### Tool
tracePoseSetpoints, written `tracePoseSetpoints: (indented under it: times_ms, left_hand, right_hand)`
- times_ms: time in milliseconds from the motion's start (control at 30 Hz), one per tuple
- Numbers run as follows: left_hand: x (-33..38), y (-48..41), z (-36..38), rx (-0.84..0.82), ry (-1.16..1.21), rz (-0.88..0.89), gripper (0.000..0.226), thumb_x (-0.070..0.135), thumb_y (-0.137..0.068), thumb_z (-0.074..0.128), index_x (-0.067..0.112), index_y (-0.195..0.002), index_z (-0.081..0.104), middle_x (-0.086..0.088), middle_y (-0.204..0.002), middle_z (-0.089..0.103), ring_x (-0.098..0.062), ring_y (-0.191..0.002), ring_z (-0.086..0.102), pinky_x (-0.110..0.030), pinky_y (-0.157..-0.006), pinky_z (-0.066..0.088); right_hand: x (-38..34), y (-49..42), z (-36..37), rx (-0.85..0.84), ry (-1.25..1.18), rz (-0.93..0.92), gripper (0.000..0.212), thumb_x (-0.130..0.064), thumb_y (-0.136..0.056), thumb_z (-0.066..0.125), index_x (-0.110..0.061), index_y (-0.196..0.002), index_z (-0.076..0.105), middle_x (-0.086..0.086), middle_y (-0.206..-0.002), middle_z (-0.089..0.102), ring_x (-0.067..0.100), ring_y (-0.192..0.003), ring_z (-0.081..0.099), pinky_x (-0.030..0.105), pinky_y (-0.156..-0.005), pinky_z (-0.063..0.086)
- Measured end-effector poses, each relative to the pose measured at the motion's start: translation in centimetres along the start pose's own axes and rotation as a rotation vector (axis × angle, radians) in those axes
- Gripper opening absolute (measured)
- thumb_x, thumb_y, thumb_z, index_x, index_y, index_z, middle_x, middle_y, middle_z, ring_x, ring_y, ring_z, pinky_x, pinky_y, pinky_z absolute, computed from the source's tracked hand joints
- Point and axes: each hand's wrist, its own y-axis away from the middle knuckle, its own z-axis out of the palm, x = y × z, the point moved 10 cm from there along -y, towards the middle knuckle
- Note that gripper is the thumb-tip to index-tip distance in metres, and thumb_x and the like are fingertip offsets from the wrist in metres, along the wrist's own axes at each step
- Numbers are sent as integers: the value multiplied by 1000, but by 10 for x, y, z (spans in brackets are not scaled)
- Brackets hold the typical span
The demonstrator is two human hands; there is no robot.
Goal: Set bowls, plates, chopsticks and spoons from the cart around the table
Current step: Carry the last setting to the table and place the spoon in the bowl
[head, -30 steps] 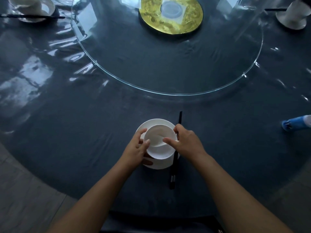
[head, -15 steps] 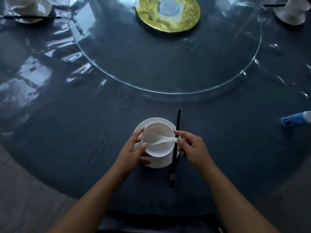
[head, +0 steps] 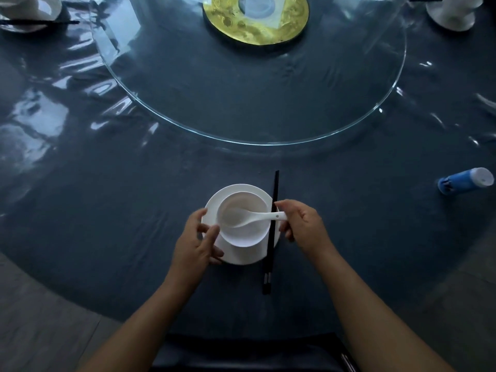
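Head view. A white bowl (head: 243, 224) is seated on a white plate (head: 236, 253) near the table (head: 107, 210) edge. A white spoon (head: 252, 218) is laid in the bowl, scoop at the bowl's left interior, handle projecting over the right rim and across the black chopsticks (head: 270, 232), which are laid along the plate's right edge.

Left hand (head: 196, 242): fingers loosely curled and parted, thumb tip at or just beside the bowl's left wall; nothing is gripped. Right hand (head: 303, 224): fingers narrowly parted, fingertips just beside the spoon handle's end; contact cannot be confirmed.

Further place settings are seen at far left (head: 24, 14) and far right (head: 453, 14). A blue bottle (head: 465, 181) is lying on its side at right.

Compared with half a second earlier: the spoon handle was pinched by the right hand then; the grip is now loosened.
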Motion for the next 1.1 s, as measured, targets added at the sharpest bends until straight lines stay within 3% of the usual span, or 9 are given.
tracePoseSetpoints:
  times_ms: [67,133,233,300,400,567,800,933,1100]
  left_hand:
    - [3,15,-9,61,-62,74,7,27,-101,54,27,-94,57,-9,-70,63,-20,-51,62,-31,-48,51]
    - [-7,30,4,-34,-104,56,24,21,-101,54,18,-77,54,-9,-56,60,-20,-46,58,-32,-47,50]
    - [-45,58,55,-386,-72,-267,14,12,-102,50,10,-88,52,-11,-65,68,-26,-52,66,-33,-47,54]
    - [-67,85,84,-526,30,-531,11,20,-104,47,8,-103,45,-18,-82,71,-29,-59,71,-33,-48,57]
    - [-81,99,101,-499,180,-678,33,40,-102,46,11,-114,38,-28,-97,70,-38,-74,74,-39,-56,61]
    - [-88,99,109,-429,396,-821,51,53,-99,43,8,-122,38,-33,-100,71,-46,-89,73,-45,-62,62]
    - [-90,94,106,-373,411,-813,54,55,-101,35,6,-123,42,-28,-95,74,-43,-89,74,-44,-66,61]
    - [-88,92,106,-389,434,-813,54,54,-101,35,6,-123,44,-27,-98,74,-42,-90,74,-41,-65,61]
    - [-87,90,105,-402,456,-797,51,51,-101,37,4,-118,47,-26,-99,75,-44,-90,73,-42,-58,61]
  right_hand:
    - [13,-3,-16,83,-22,72,39,-46,-102,43,-18,-100,71,5,-59,59,13,-46,49,23,-44,41]
    - [24,-7,-30,141,-16,124,44,-47,-103,39,-16,-99,69,5,-58,60,14,-44,49,23,-43,40]
    - [30,-16,-39,155,109,121,29,-29,-101,47,-10,-93,67,5,-60,61,14,-45,49,26,-46,41]
    - [26,-24,-40,140,246,88,22,-20,-97,51,-7,-91,67,3,-61,63,14,-42,50,23,-42,40]
    - [13,-40,-39,139,346,56,21,-21,-94,53,-8,-85,66,0,-59,64,9,-36,49,20,-40,39]
    - [-6,-67,-23,54,429,26,32,-36,-93,58,-9,-78,66,0,-57,65,11,-37,51,22,-42,39]
    - [-4,-82,-13,8,366,94,43,-40,-91,63,-2,-73,68,-3,-48,63,5,-32,44,23,-46,37]
    - [-7,-83,-4,-19,384,79,38,-36,-92,64,-9,-65,63,0,-53,65,8,-35,46,23,-45,38]
    - [-5,-82,4,-26,332,87,28,-25,-94,63,-7,-73,63,-2,-50,62,10,-34,45,20,-35,37]
